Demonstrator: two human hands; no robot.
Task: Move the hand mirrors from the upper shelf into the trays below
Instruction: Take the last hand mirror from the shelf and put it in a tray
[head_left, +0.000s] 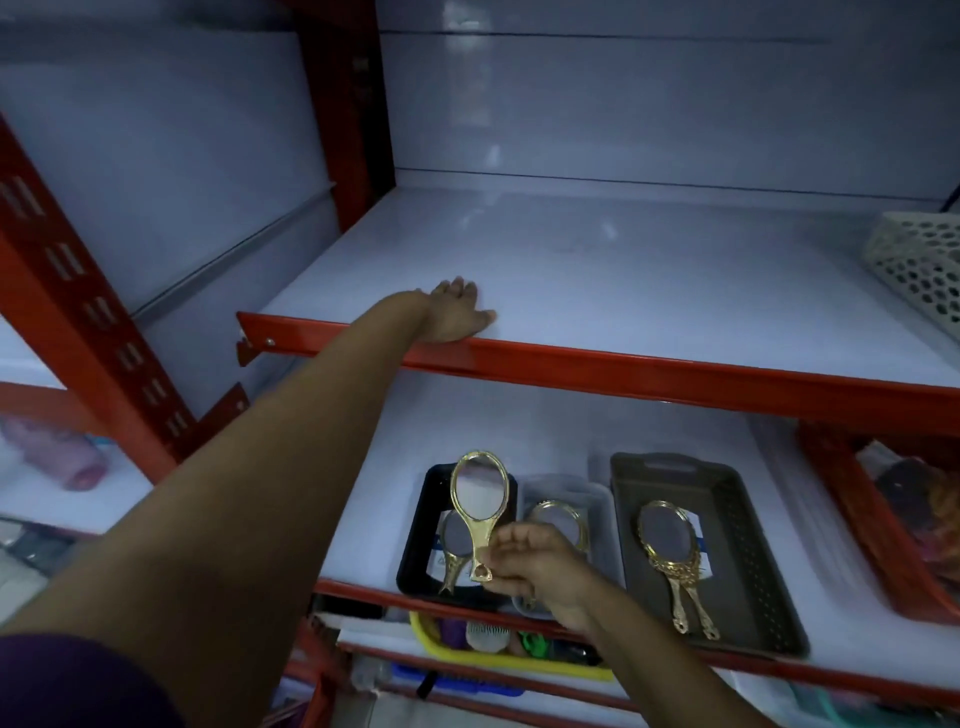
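Right hand (535, 564) pinches gold mirror (475, 506); left hand (457, 317) flat, fingers apart, on white shelf (649, 291).

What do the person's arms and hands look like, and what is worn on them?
Both forearms are bare, with no watch, ring or glove visible on the left hand or the right hand. A dark purple sleeve covers the left upper arm; no sleeve shows on the right arm.
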